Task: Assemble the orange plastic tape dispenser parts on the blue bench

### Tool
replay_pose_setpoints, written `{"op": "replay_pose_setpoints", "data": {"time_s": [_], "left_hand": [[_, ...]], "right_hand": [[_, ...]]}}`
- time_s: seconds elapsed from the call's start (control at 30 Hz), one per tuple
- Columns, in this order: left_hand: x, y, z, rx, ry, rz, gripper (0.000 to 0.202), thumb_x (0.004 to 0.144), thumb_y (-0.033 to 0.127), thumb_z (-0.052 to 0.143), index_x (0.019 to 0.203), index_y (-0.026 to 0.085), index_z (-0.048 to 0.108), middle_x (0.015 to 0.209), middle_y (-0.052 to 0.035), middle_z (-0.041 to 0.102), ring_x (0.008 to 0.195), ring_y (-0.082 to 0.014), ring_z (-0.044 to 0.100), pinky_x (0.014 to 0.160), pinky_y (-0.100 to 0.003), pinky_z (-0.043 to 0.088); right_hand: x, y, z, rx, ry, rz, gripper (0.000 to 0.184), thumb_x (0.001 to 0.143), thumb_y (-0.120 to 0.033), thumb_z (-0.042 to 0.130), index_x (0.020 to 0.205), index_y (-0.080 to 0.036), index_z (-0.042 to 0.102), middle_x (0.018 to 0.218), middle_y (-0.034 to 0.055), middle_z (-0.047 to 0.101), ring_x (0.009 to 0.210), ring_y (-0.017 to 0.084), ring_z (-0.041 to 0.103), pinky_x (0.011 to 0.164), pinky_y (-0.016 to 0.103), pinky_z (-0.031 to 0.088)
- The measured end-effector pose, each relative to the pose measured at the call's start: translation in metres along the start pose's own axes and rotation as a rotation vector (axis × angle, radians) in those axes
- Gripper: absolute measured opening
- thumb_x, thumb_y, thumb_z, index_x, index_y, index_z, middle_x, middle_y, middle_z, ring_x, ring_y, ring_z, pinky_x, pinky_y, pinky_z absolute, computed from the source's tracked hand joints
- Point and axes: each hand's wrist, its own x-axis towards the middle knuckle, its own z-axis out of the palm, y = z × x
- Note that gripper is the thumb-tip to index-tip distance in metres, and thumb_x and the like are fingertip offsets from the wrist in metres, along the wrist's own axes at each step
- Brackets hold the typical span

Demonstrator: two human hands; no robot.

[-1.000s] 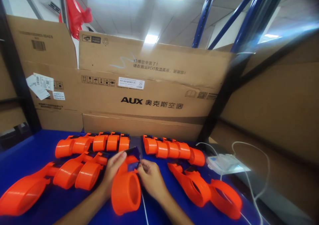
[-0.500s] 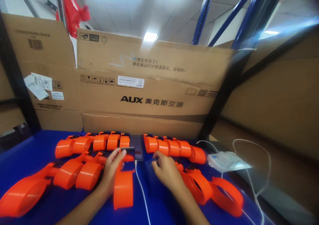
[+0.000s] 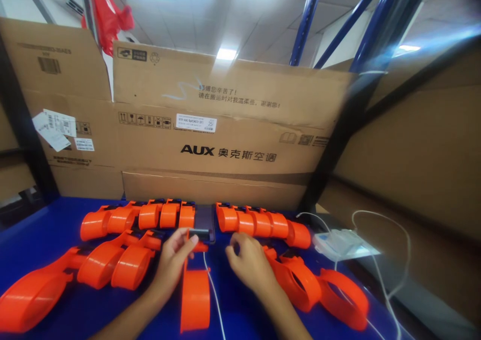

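While your left hand [image 3: 175,255] pinches its upper end between thumb and fingers, a bright orange piece [image 3: 195,300] hangs band-down over the blue table [image 3: 235,320]. Smooth and glossy, it shows a broad curved band below and a dark bar [image 3: 199,233] on top, in front of a dark flat slab [image 3: 205,215]. Your right hand [image 3: 248,260], fingers curled, sits apart from it; whether it holds anything, you cannot tell. Blue surface shows between your hands, crossed by a white cable [image 3: 215,292]. Left-side orange pieces [image 3: 98,264] and right-side orange pieces [image 3: 261,224] flank that gap, while the table's rear edge meets a cardboard panel [image 3: 225,184].
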Motion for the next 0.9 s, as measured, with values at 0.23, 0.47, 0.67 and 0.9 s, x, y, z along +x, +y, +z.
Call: {"op": "replay_pose_setpoints", "data": {"time_s": [0.23,0.47,0.67,0.9], "left_hand": [[-0.008,0.002,0.007,0.036,-0.094,0.005,0.04,0.082,0.045,0.074,0.111,0.02,0.062,0.091,-0.0034,0.07,0.049,-0.0136,0.065,0.047,-0.025,0.049],[-0.011,0.003,0.009,0.07,-0.162,-0.001,0.035,0.081,0.048,0.074,0.097,0.018,0.066,0.072,0.0012,0.066,0.043,-0.0112,0.057,0.043,-0.023,0.047],[-0.01,0.005,0.008,0.128,-0.136,-0.023,0.034,0.083,0.048,0.074,0.088,0.015,0.07,0.05,0.0061,0.054,0.035,-0.0064,0.043,0.036,-0.017,0.033],[-0.009,0.006,0.007,0.103,-0.153,-0.047,0.036,0.08,0.049,0.076,0.086,0.013,0.073,0.045,0.0072,0.049,0.035,-0.0055,0.038,0.036,-0.017,0.029]], "right_hand": [[-0.011,-0.027,0.006,0.286,0.033,-0.219,0.043,0.091,-0.032,0.06,0.13,-0.017,0.064,0.083,0.0031,0.073,0.053,0.014,0.056,0.053,0.024,0.043],[-0.015,-0.028,0.026,0.313,0.127,-0.245,0.042,0.087,-0.021,0.056,0.128,-0.016,0.066,0.057,-0.0032,0.061,0.047,0.013,0.053,0.051,0.023,0.042],[-0.016,-0.03,0.03,0.37,0.121,-0.289,0.033,0.088,-0.019,0.055,0.118,-0.018,0.067,0.063,-0.0019,0.064,0.049,0.013,0.055,0.053,0.022,0.044],[-0.017,-0.029,0.027,0.446,0.046,-0.314,0.027,0.092,-0.016,0.053,0.116,-0.017,0.064,0.069,-0.0006,0.065,0.054,0.013,0.056,0.054,0.02,0.043]]}}
